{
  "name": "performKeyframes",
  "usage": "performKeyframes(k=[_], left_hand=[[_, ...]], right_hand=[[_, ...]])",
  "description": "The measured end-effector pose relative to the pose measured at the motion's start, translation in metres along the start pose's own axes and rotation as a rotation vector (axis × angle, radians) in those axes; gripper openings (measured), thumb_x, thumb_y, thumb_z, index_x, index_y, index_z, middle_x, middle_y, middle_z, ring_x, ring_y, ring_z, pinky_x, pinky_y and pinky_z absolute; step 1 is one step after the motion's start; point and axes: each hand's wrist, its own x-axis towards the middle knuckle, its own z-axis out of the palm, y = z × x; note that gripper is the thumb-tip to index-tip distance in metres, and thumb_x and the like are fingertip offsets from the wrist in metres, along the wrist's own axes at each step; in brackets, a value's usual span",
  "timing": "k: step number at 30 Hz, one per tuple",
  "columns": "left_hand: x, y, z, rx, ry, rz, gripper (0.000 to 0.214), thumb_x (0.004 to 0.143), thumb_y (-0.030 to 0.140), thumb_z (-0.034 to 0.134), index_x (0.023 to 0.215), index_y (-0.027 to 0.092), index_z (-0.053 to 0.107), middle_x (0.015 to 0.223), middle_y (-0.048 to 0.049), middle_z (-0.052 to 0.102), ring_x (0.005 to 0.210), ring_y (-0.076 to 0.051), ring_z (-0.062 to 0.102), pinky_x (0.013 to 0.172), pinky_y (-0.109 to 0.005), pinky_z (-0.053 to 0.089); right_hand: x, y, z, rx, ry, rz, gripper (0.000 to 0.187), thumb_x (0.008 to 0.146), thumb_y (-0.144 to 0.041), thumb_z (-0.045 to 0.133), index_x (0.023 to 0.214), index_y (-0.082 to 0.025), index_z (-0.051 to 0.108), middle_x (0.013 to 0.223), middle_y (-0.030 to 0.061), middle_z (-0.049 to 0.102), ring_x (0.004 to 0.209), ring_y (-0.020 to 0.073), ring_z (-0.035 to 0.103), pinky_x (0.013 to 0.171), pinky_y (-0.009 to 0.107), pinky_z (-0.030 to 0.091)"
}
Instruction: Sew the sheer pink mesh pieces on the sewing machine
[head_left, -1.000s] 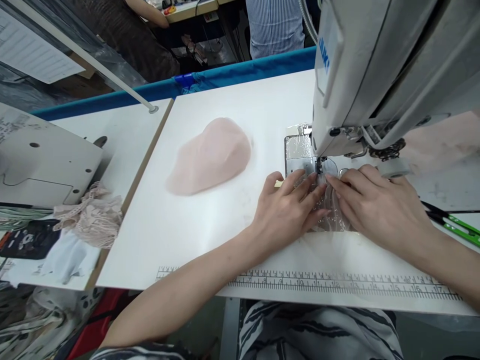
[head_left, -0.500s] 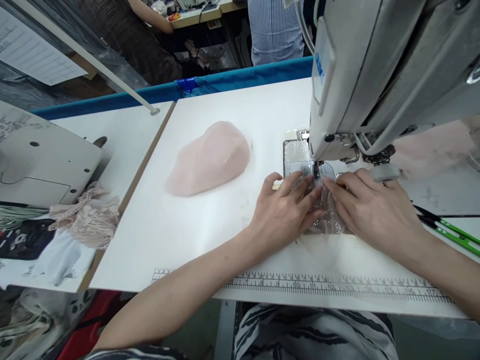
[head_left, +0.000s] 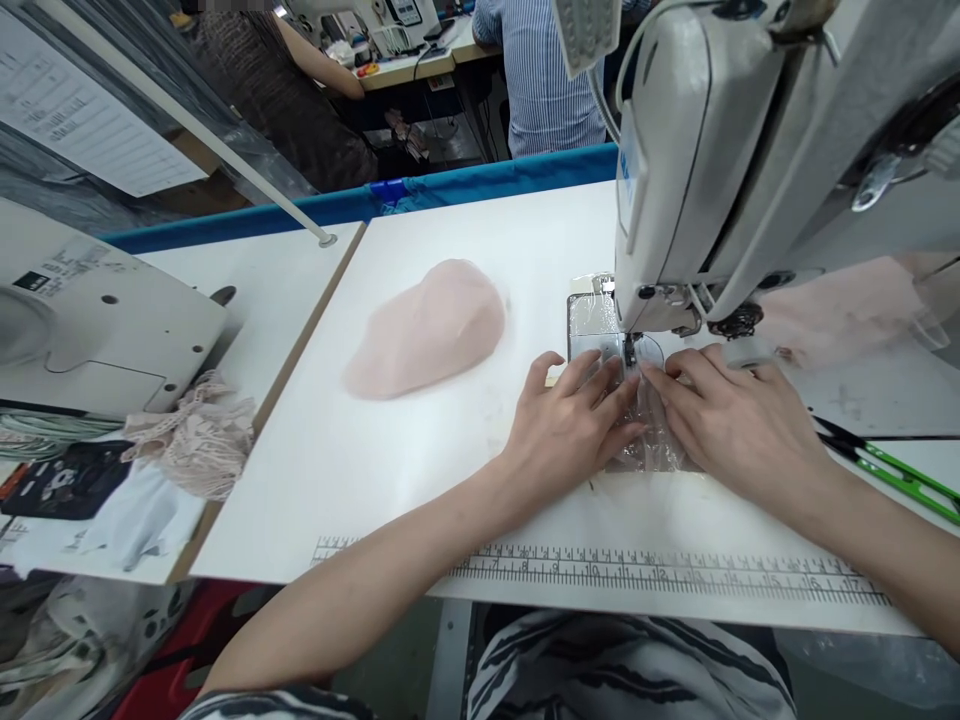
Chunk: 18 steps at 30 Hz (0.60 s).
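Here, left hand [head_left: 574, 425]: fingers spread, resting lightly, apparently steadying the clear material [head_left: 654, 445].
Right hand [head_left: 731, 410]: fingers bent; cannot tell whether pinching.
Clear material: between both hands, before the presser foot [head_left: 630, 350], likely for alignment.

White table [head_left: 420, 470], pink fabric [head_left: 435, 330], green scissors [head_left: 904, 480]

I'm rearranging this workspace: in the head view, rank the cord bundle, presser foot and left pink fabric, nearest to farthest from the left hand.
1. Presser foot: just ahead and right of the left hand.
2. Left pink fabric: left of the hand.
3. Cord bundle: far left.
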Motion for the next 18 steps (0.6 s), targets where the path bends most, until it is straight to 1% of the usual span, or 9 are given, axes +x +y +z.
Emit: performKeyframes(k=[3,7,11,13,15,16,17,18], left_hand=[[0.001,-0.001,0.000,-0.004,-0.002,-0.010,0.039,0.103,0.041,0.047,0.130,0.018,0.063,0.131,-0.0081,0.067,0.126,-0.026,0.055,0.101,-0.046,0.036],[0.002,-0.003,0.002,-0.008,-0.005,-0.020,0.040,0.105,0.042,0.042,0.129,0.019,0.063,0.133,-0.0080,0.066,0.127,-0.025,0.055,0.100,-0.046,0.035],[0.002,-0.003,0.007,-0.010,0.000,-0.029,0.040,0.104,0.043,0.044,0.131,0.019,0.062,0.134,-0.0079,0.065,0.127,-0.026,0.054,0.100,-0.046,0.034],[0.001,-0.003,0.006,0.002,0.032,-0.015,0.038,0.103,0.042,0.047,0.128,0.019,0.064,0.133,-0.0076,0.066,0.125,-0.026,0.054,0.100,-0.045,0.034],[0.001,-0.003,0.000,0.023,0.098,0.017,0.032,0.102,0.038,0.050,0.122,0.019,0.067,0.129,-0.0068,0.069,0.116,-0.024,0.058,0.096,-0.042,0.035],[0.001,-0.003,-0.004,0.025,0.132,0.040,0.029,0.102,0.037,0.052,0.117,0.019,0.068,0.125,-0.0062,0.071,0.108,-0.022,0.061,0.092,-0.040,0.036],[0.000,-0.004,-0.010,0.013,0.148,0.073,0.027,0.101,0.037,0.053,0.112,0.019,0.070,0.119,-0.0053,0.073,0.099,-0.020,0.062,0.087,-0.038,0.037],[0.000,-0.006,-0.016,-0.018,0.136,0.118,0.027,0.100,0.040,0.055,0.106,0.019,0.071,0.113,-0.0045,0.074,0.091,-0.019,0.062,0.082,-0.036,0.038]], right_hand=[[0.001,0.000,0.000,-0.005,0.000,0.018,0.037,0.097,-0.016,0.042,0.123,-0.009,0.067,0.094,0.0133,0.072,0.084,0.0252,0.058,0.071,0.039,0.032],[0.002,0.000,0.001,-0.030,0.033,0.009,0.036,0.098,-0.015,0.041,0.121,-0.010,0.068,0.093,0.0125,0.072,0.081,0.0239,0.056,0.071,0.038,0.030],[0.002,0.001,0.002,-0.041,0.042,0.012,0.036,0.098,-0.015,0.042,0.120,-0.009,0.069,0.096,0.0130,0.073,0.080,0.0238,0.059,0.073,0.038,0.032],[0.002,0.003,0.000,-0.022,0.045,0.016,0.035,0.097,-0.015,0.042,0.120,-0.010,0.069,0.096,0.0123,0.073,0.080,0.0236,0.061,0.075,0.038,0.034],[0.000,0.007,-0.007,0.047,0.061,0.019,0.033,0.097,-0.015,0.043,0.115,-0.013,0.071,0.094,0.0105,0.074,0.079,0.0225,0.062,0.077,0.038,0.037],[-0.001,0.010,-0.012,0.124,0.059,0.021,0.030,0.097,-0.015,0.045,0.109,-0.016,0.072,0.094,0.0089,0.073,0.078,0.0213,0.063,0.077,0.037,0.038],[-0.003,0.012,-0.017,0.232,0.030,0.021,0.027,0.097,-0.018,0.047,0.103,-0.019,0.073,0.095,0.0069,0.073,0.076,0.0200,0.063,0.074,0.035,0.040],[-0.005,0.014,-0.023,0.363,-0.031,0.009,0.022,0.096,-0.021,0.050,0.099,-0.022,0.072,0.096,0.0047,0.073,0.074,0.0185,0.063,0.068,0.033,0.041]])
